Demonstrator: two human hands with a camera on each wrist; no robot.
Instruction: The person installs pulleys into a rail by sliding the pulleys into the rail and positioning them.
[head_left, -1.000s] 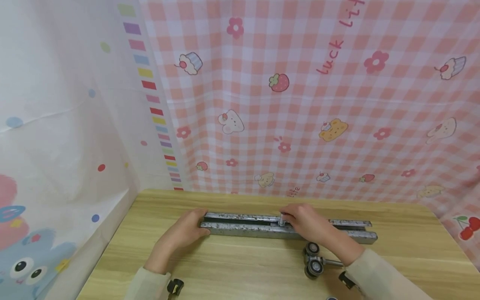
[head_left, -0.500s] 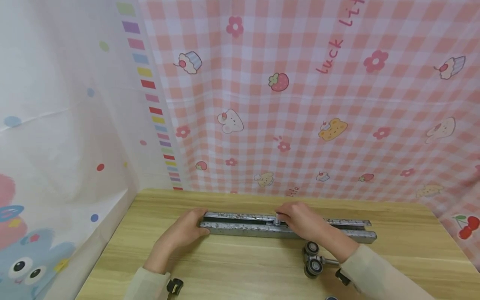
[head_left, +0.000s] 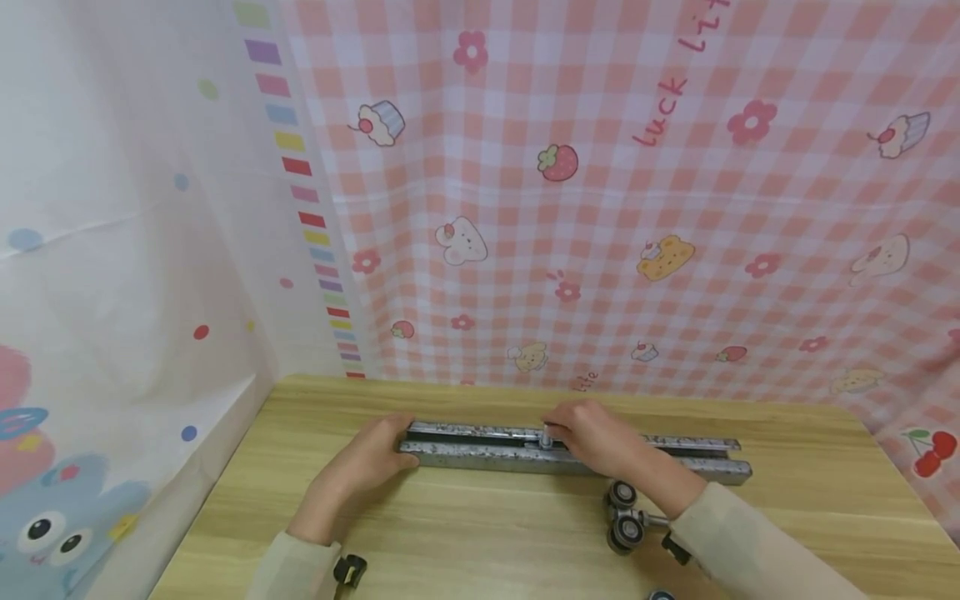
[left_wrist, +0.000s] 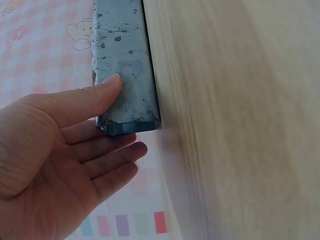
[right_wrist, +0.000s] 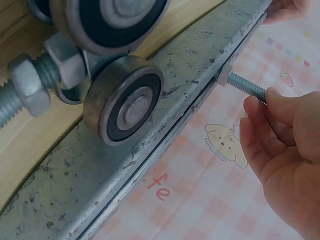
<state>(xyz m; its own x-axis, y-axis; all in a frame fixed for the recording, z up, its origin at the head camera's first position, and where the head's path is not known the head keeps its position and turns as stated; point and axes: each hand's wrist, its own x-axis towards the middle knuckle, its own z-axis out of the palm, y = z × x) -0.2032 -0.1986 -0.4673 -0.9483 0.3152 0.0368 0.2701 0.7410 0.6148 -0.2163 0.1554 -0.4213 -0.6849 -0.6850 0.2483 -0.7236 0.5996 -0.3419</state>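
A scuffed grey metal channel track [head_left: 491, 461] lies across the wooden table, its long slot facing up. At the track's left end my left hand [head_left: 366, 461] holds it. In the left wrist view the thumb [left_wrist: 107, 95] presses the side face, while the other fingers extend past the end. My right hand [head_left: 603, 440] pinches the tip of a threaded bolt [right_wrist: 246, 86] between thumb and fingers. That bolt, with a nut at its base, sticks up out of the slot near mid-track. Whatever it joins inside the track is hidden.
A roller trolley [head_left: 624, 518] with several wheels and its own bolt lies in front of the track, below my right forearm. Part of another wheel [head_left: 662, 595] shows at the bottom edge. A pink checked cloth [head_left: 600, 208] hangs behind the table [head_left: 480, 533].
The right hand and the pinched bolt have slid a little to the left along the slot. The left hand stays on the track's left end.
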